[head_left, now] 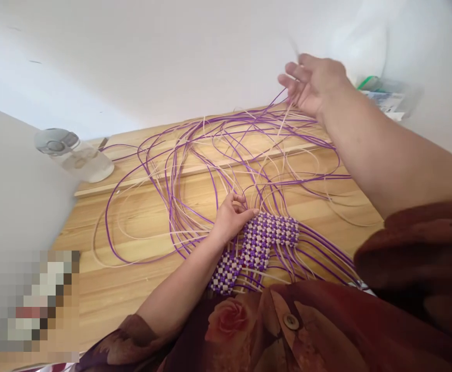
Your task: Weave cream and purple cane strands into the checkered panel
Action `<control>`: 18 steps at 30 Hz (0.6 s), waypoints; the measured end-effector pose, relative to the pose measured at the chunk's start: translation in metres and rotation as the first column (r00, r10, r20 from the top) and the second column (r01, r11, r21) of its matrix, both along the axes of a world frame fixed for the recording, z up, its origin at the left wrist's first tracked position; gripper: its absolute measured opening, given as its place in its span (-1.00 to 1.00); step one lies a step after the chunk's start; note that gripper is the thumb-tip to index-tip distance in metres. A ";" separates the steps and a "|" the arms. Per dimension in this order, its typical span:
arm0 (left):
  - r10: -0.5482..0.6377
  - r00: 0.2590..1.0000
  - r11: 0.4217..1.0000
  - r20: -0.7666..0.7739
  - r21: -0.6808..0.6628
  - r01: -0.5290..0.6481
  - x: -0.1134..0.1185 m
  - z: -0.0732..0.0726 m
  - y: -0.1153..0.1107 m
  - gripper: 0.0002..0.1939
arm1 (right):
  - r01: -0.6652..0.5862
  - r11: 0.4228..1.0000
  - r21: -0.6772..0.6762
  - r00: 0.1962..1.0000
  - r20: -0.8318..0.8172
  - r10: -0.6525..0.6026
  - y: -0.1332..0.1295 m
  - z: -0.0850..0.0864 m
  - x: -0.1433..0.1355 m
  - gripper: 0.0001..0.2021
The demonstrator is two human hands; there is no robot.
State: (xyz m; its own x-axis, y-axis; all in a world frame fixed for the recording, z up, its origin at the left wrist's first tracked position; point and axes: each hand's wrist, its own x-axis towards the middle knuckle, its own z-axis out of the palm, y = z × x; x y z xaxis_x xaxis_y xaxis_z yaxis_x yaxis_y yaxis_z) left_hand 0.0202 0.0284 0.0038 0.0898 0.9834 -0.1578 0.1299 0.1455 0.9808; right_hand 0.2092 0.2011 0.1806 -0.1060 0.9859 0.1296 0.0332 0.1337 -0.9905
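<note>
My left hand (231,217) presses fingers down on the purple-and-cream woven panel (259,245) at the bench (109,289) near edge, long axis running diagonally toward my lap; my right hand (313,82) is raised far side, grip pinching loose strands (218,155), though blurred. Strands look light, springy, slick and kinkable, so best held near the weave
</note>
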 end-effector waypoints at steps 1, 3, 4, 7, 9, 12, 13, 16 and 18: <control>0.019 1.000 1.000 0.000 -0.016 -0.019 0.000 0.001 0.000 -0.53 | 0.027 0.999 -0.032 0.999 0.020 -0.027 0.000 -0.005 0.001 -0.58; 0.037 0.999 0.997 0.012 -0.062 -0.036 0.000 0.003 0.000 -0.57 | -0.008 0.991 -0.137 0.994 0.110 0.023 -0.017 -0.027 0.000 -0.77; 0.034 0.999 0.996 0.019 -0.088 -0.032 -0.001 0.003 0.001 -0.58 | -0.064 0.981 -0.183 0.982 0.163 0.094 -0.032 -0.042 -0.001 -0.91; -0.007 1.000 0.987 0.021 -0.163 0.011 -0.003 0.005 0.004 -0.55 | -0.331 0.931 -0.154 0.731 0.582 0.356 -0.083 -0.090 -0.004 -0.86; -0.048 0.999 0.978 0.015 -0.204 0.050 -0.006 0.005 0.006 -0.52 | -0.559 0.829 -0.021 0.494 0.795 0.353 -0.106 -0.114 -0.003 -0.89; -0.115 0.993 0.970 -0.027 -0.221 0.106 -0.010 0.006 0.006 -0.45 | -0.710 0.689 0.144 0.386 0.898 0.210 -0.116 -0.132 0.002 -0.76; -0.146 0.988 0.968 -0.051 -0.215 0.132 -0.011 0.007 0.005 -0.43 | -0.723 0.667 0.183 0.389 0.905 0.173 -0.115 -0.136 0.004 -0.73; -0.252 0.961 0.954 -0.109 -0.196 0.228 -0.012 0.010 0.002 -0.42 | -0.757 0.597 0.267 0.397 0.913 0.095 -0.110 -0.141 0.006 -0.76; -0.277 0.954 0.948 -0.110 -0.194 0.253 -0.011 0.013 0.000 -0.47 | -0.779 0.557 0.288 0.373 0.927 0.044 -0.110 -0.139 0.006 -0.80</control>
